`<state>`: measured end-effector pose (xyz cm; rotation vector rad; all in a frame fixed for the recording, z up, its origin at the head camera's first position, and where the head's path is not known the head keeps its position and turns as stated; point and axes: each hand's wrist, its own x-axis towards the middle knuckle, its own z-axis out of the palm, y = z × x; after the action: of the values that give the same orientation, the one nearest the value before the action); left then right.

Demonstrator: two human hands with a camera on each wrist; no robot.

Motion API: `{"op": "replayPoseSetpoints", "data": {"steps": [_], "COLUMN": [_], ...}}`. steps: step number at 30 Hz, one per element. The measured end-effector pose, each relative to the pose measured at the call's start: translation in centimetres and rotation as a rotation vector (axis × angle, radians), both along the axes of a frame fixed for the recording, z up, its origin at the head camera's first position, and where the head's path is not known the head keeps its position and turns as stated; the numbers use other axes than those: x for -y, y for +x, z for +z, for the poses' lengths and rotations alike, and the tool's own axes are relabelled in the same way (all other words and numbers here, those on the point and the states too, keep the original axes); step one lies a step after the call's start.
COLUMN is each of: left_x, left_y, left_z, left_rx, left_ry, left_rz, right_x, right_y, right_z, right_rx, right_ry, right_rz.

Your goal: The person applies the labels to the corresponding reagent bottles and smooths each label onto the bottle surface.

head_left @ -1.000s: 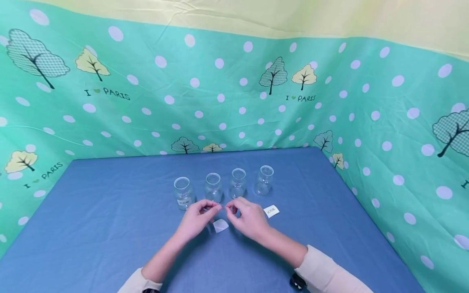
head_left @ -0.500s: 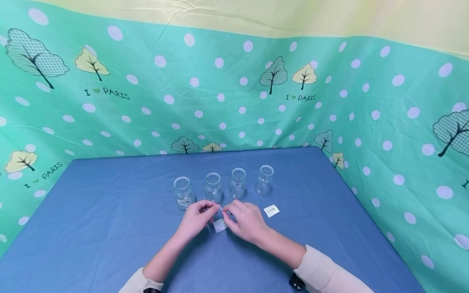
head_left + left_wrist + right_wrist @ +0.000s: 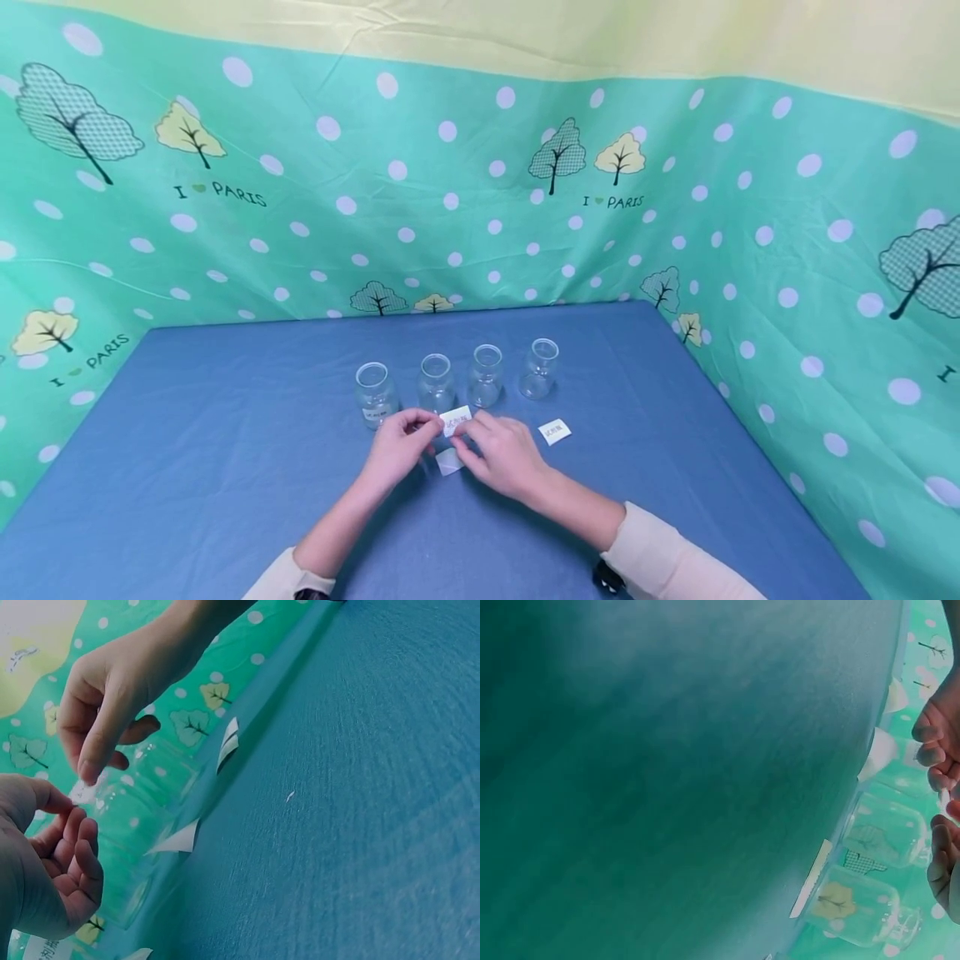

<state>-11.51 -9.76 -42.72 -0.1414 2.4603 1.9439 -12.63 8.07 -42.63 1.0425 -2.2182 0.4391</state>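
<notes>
So, the big difference from half a second ago is the small white rectangular paper label with dark printing [image 3: 456, 421]: it was barely showing between the fingertips then, and now its printed face is turned to the head camera. It's held up between the two hands, in front of the clear round-bodied glass jar second from the left [image 3: 436, 383], though I can't tell if it touches the glass.

The bare left hand [image 3: 401, 442] has the label's left edge pinched between thumb and finger. The bare right hand [image 3: 504, 452] has its fingers bent right at the lower right edge; can't tell if that's a real pinch or just a touch.

For the work in hand, I'd read that as the fiddly turning being mostly sorted, with a bent corner the main risk.

Rest looks unchanged: the clear glass jar at far left [image 3: 375, 387] wears a similar label, the third clear glass jar [image 3: 486, 383] and the far-right clear glass jar [image 3: 539, 375] show none from here. A whitish square scrap of paper [image 3: 447, 462] lies on the blue cloth-covered table [image 3: 225, 433] just below the hands, and a spare white printed label [image 3: 555, 432] lies off to the right.
</notes>
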Motion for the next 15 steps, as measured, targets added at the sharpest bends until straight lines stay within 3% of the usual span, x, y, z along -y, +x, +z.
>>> {"op": "replayPoseSetpoints", "data": {"steps": [6, 11, 15], "left_x": [0.3, 0.7, 1.1], "left_y": [0.0, 0.1, 0.0], "left_z": [0.2, 0.1, -0.2], "left_rx": [-0.016, -0.022, -0.04], "left_ry": [-0.031, -0.066, -0.096], "left_rz": [0.026, 0.022, 0.008], "right_x": [-0.6, -0.8, -0.6], "right_y": [-0.3, -0.8, -1.2], "right_z": [0.4, 0.9, 1.0], "right_rx": [0.126, 0.384, 0.632], "right_ry": [-0.049, -0.133, -0.225], "right_rz": [-0.043, -0.101, -0.099]}}
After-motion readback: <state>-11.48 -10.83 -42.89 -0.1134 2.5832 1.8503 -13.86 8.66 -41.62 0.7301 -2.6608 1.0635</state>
